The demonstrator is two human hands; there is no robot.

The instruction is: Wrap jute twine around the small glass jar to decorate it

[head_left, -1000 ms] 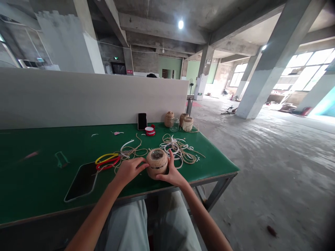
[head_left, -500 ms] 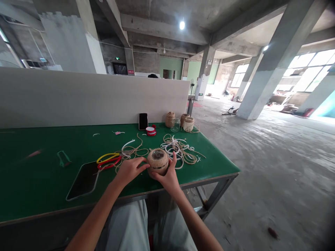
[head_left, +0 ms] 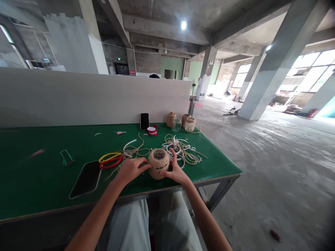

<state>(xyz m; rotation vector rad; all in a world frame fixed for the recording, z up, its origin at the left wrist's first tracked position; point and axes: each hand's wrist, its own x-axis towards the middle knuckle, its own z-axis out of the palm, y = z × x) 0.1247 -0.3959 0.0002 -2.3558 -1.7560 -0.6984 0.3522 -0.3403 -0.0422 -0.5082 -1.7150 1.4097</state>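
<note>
Near the front edge of the green-topped workbench, a round jute-twine-wrapped jar is gripped from both sides by the left hand and right hand (fingers curved against it). A tangle of white strips and tan twine is heaped just behind; grey concrete floor is spread beyond the right edge.

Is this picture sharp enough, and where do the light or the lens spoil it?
In the head view, the windows are burnt out to white, the ceiling lamp glares, the green table bends with wide-lens distortion and looks soft at its left end, and the twine-wrapped jar stays fairly sharp.
</note>
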